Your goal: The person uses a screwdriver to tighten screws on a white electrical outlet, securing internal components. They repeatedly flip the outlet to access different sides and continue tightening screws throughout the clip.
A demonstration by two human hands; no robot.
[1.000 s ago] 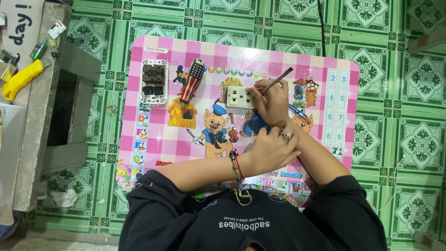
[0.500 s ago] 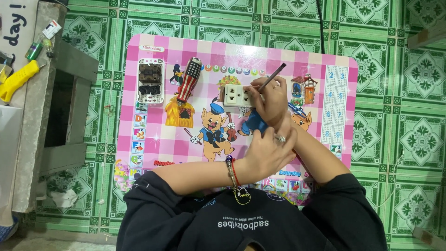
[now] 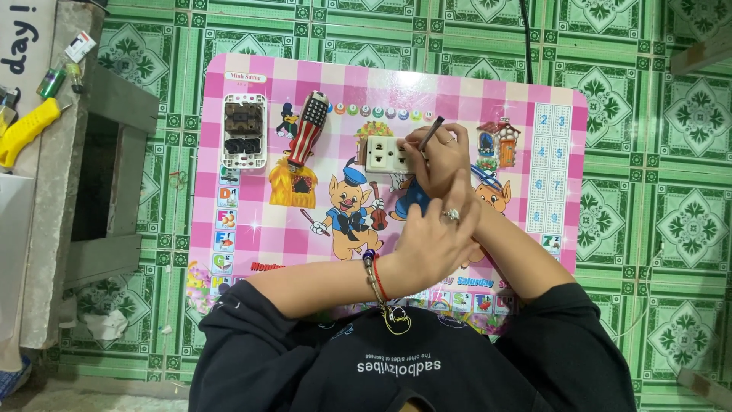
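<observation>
pinching a thin screwdriver (image 3: 431,132) in right hand (image 3: 442,156) over 1 white socket plate (image 3: 383,153); left hand (image 3: 435,240) loosely curled, empty; likely light, rigid plastic, best held by edges.

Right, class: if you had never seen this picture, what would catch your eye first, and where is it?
The pink checked cartoon table on the green patterned floor tiles. At its middle, the right hand holds a thin dark tool at a white socket, the left hand crossed below.
</observation>
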